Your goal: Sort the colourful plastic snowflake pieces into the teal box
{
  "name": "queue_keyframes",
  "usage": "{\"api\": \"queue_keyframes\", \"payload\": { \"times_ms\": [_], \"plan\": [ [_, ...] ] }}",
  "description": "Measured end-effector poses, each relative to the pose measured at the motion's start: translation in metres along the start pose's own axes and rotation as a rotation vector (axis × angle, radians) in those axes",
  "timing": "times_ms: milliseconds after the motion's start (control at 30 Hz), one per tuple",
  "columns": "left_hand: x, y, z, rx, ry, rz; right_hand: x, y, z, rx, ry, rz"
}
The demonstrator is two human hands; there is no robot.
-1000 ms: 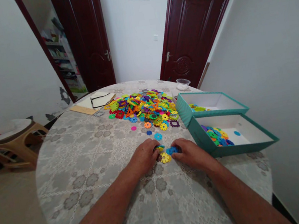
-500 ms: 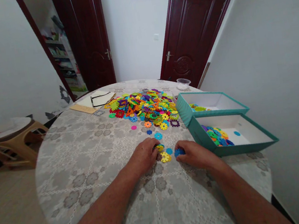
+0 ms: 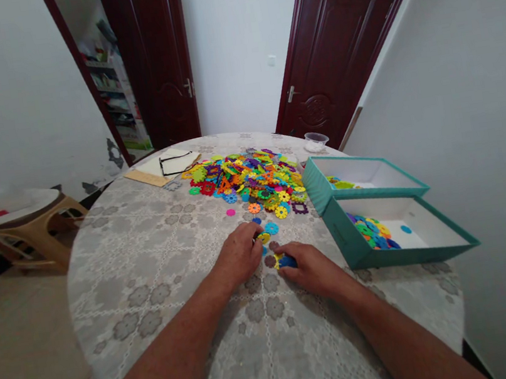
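Note:
My left hand [image 3: 242, 253] is closed with a yellow snowflake disc [image 3: 265, 238] at its fingertips. A bit of a light blue disc [image 3: 264, 252] shows just under those fingers. My right hand [image 3: 311, 267] pinches blue snowflake discs [image 3: 287, 262], seemingly a small stack; the exact number is hidden. A yellow disc [image 3: 277, 260] peeks out beside the blue ones, partly covered by the right fingers. Just beyond the hands lie a light blue disc [image 3: 271, 229] and a dark blue disc [image 3: 256, 221] on the patterned tablecloth [image 3: 161, 273].
A heap of colourful plastic pieces [image 3: 251, 177] covers the table's far middle. To the right stands an open teal box [image 3: 351, 244] with several discs inside. Glasses [image 3: 177, 164] rest on papers [image 3: 146, 177] at the far left. A clear plastic bowl [image 3: 316, 140] sits at the far edge.
My right hand has moved left with the blue discs, over the yellow disc. My left hand has shifted slightly away from me. The view has turned a little left.

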State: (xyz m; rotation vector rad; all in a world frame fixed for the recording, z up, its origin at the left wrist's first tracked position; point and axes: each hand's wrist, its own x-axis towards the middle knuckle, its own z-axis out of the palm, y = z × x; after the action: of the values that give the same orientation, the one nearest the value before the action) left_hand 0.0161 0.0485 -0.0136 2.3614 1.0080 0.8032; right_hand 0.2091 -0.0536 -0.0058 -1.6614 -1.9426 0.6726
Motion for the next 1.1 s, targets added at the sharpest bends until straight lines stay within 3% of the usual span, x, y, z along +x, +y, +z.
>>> {"api": "queue_keyframes", "payload": {
  "times_ms": [300, 567, 733, 900, 1000, 1100],
  "plan": [
    [-0.001, 0.003, -0.002, 0.002, -0.033, -0.007, 0.001, -0.001, 0.002, -0.043, 0.041, 0.017],
    [0.0, 0.002, -0.001, 0.007, -0.046, -0.019, 0.008, -0.002, -0.004, -0.058, -0.007, 0.072],
    [-0.001, 0.003, 0.0, -0.01, -0.043, -0.021, 0.005, -0.002, -0.005, 0.068, -0.008, 0.065],
    [-0.002, 0.005, 0.001, -0.068, -0.047, -0.027, 0.003, 0.007, 0.0, 0.155, 0.161, 0.073],
    [-0.002, 0.007, 0.0, -0.198, -0.083, -0.056, 0.004, 0.008, 0.0, 0.193, 0.24, 0.037],
    [-0.003, 0.011, -0.003, -0.466, -0.223, -0.104, 0.006, 0.006, -0.001, 0.195, 0.258, -0.013]
  ]
}}
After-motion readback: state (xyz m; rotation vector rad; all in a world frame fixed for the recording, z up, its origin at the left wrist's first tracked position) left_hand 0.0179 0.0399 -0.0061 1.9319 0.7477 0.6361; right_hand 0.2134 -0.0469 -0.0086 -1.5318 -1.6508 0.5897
